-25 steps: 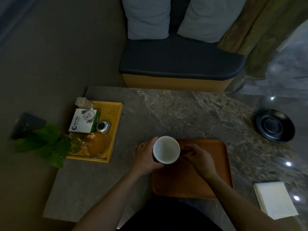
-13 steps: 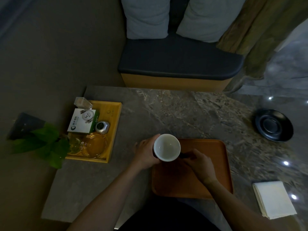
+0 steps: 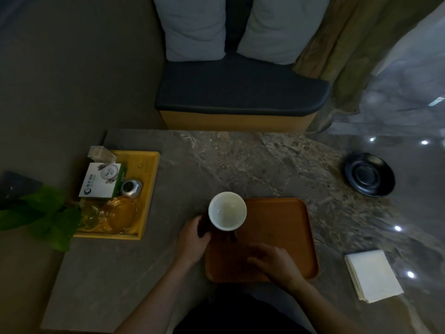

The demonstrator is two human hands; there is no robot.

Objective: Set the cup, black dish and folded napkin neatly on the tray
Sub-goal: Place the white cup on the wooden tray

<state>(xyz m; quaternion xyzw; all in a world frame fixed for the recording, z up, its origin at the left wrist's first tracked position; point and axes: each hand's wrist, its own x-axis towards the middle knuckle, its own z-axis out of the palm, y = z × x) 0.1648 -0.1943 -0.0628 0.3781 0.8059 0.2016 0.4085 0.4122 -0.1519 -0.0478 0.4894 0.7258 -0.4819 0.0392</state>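
Observation:
The cup [image 3: 227,210], white inside and dark outside, stands at the far left corner of the orange tray [image 3: 289,237]. My left hand [image 3: 193,238] curls against the cup's dark left side, at the tray's left edge. My right hand [image 3: 273,261] hovers palm down over the near part of the tray, apart from the cup, holding nothing. The black dish [image 3: 369,174] lies on the marble table [image 3: 240,160] at the far right. The folded white napkin [image 3: 373,276] lies on the table to the right of the tray.
A yellow tray [image 3: 148,189] at the left holds a white box, a small metal jar and glassware. Green plant leaves [image 3: 43,218] reach over the table's left edge. A cushioned bench [image 3: 240,92] stands behind the table.
The cup has come down onto the tray's far left corner. My right hand has let go of the handle and drawn back toward me. My left hand has slid lower beside the cup.

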